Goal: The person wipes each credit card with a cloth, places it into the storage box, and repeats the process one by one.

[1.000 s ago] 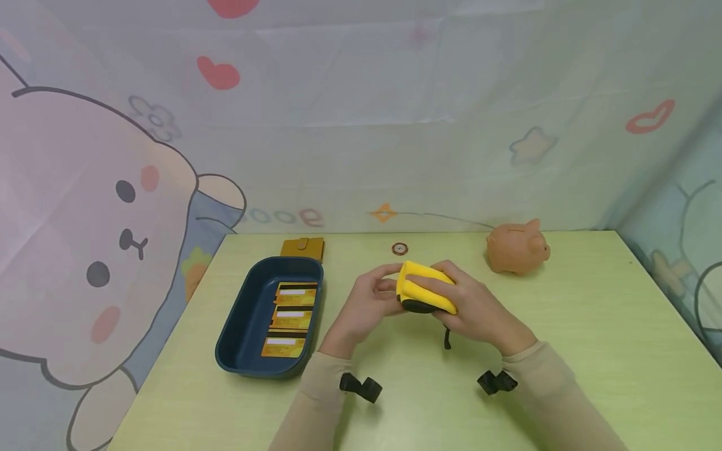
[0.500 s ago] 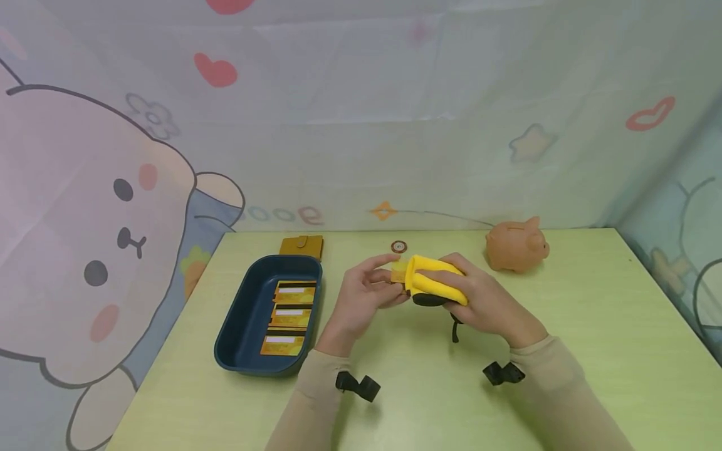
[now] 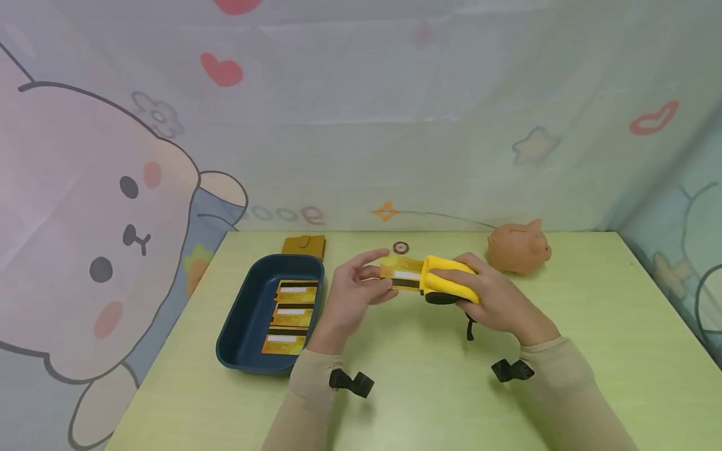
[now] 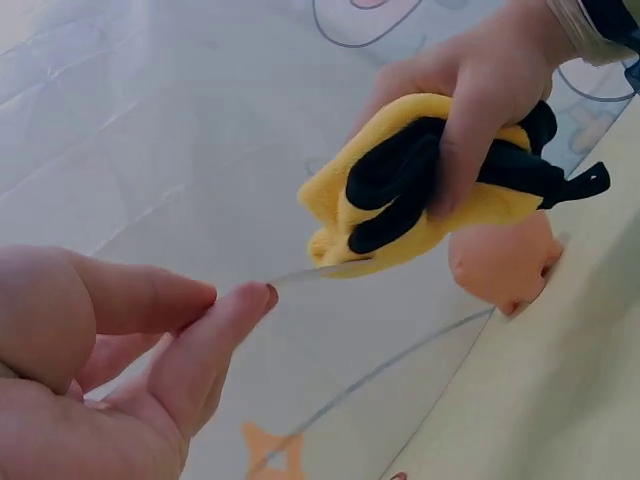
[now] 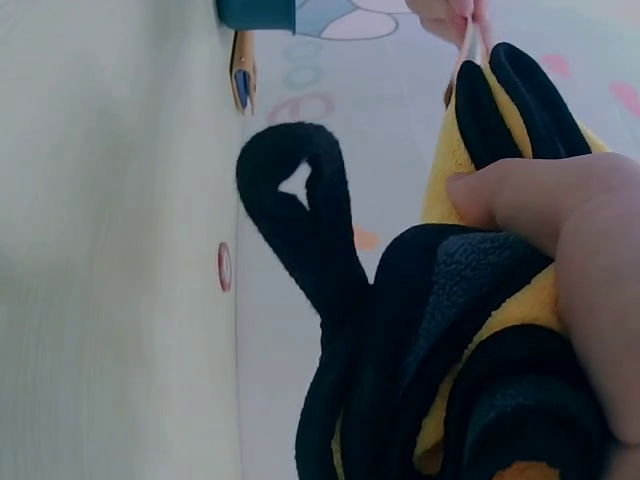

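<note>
A yellow plush pouch [image 3: 433, 270] with black parts is gripped by my right hand [image 3: 499, 304], its opening facing left. Out of that opening sticks a yellow card [image 3: 402, 265] with a black stripe and a white strip; its right end is hidden inside. My left hand [image 3: 350, 294] pinches the card's free end between thumb and fingers. Seen edge-on in the left wrist view, the card [image 4: 312, 272] is a thin strip bridging hand and pouch. A black fabric loop [image 5: 262, 195] sticks out from the pouch in the right wrist view.
At left, a dark blue tray [image 3: 227, 329] holds three similar yellow cards [image 3: 290, 316] in a column. Behind it lies a tan wallet [image 3: 311, 247]. A round red-rimmed chip [image 3: 401, 247] is near the table's back edge, and a piggy bank [image 3: 514, 249] stands at back right.
The card, hidden a second ago, now shows over a good part of its length outside the pouch. My right hand has moved right with the pouch, my left hand slightly left.
</note>
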A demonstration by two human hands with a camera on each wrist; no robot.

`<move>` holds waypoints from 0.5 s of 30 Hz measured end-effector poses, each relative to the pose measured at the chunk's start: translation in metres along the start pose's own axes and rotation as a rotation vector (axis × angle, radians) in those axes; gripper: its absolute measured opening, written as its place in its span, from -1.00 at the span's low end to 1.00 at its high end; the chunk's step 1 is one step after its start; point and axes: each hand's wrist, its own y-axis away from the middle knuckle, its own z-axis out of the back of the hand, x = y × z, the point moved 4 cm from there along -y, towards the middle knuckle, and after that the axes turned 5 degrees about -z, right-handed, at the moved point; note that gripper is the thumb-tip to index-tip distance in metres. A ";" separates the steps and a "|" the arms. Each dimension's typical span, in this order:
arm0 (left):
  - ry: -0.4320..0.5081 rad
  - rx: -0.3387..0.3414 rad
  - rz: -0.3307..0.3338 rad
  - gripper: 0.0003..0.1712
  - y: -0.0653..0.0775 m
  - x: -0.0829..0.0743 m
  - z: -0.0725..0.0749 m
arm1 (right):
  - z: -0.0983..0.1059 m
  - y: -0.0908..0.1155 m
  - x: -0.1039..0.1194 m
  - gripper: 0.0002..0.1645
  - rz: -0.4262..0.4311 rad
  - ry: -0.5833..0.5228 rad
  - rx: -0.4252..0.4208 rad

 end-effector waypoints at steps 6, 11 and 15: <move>-0.083 -0.103 0.025 -0.40 0.004 -0.006 0.015 | 0.002 0.001 -0.005 -0.15 0.001 0.033 -0.005; -0.238 -0.107 0.020 -0.45 0.009 -0.017 0.031 | 0.004 0.002 -0.004 -0.11 0.009 0.019 -0.013; -0.388 -0.092 -0.025 -0.47 0.012 -0.033 0.052 | 0.007 0.001 -0.004 -0.10 0.005 0.016 -0.024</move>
